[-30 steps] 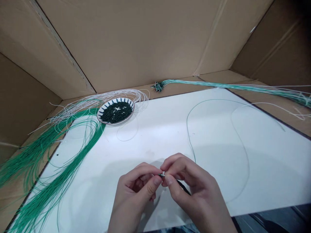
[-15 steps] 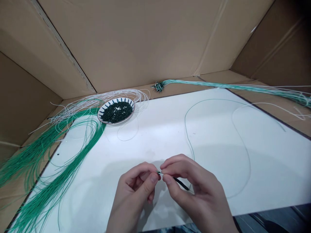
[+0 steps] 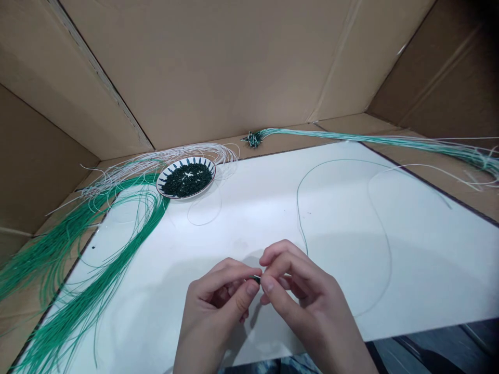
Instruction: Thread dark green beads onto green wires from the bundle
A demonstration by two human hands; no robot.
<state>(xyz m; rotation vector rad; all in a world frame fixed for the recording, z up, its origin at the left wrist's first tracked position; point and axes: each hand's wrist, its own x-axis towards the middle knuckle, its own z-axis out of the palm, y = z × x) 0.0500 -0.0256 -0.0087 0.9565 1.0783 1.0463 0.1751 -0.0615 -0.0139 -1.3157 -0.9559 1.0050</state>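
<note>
Over the white board, my left hand (image 3: 218,306) and my right hand (image 3: 307,301) meet fingertip to fingertip. My left hand pinches a small dark green piece (image 3: 256,279) between thumb and forefinger, and little of it shows. Closed at its right end are my right thumb and forefinger, where a short bit of white strand shows; its hold is mostly covered by the fingers. A thin green strand (image 3: 298,202) loops out on the board from behind my right hand. Farther right a pale strand (image 3: 384,234) curves back toward my right wrist.
A plate (image 3: 160,181) of small dark pieces stands at the back left. Beside it lie bundled white strands (image 3: 206,148) and long green strands (image 3: 89,291). Along the back right stretches a green and white bundle (image 3: 331,134) with dark ends. Cardboard walls (image 3: 234,67) surround the board (image 3: 253,208).
My hands parted slightly, then came together again at the small piece. The black narrow thing under my right hand is now hidden. The pale strand shifted a little left.
</note>
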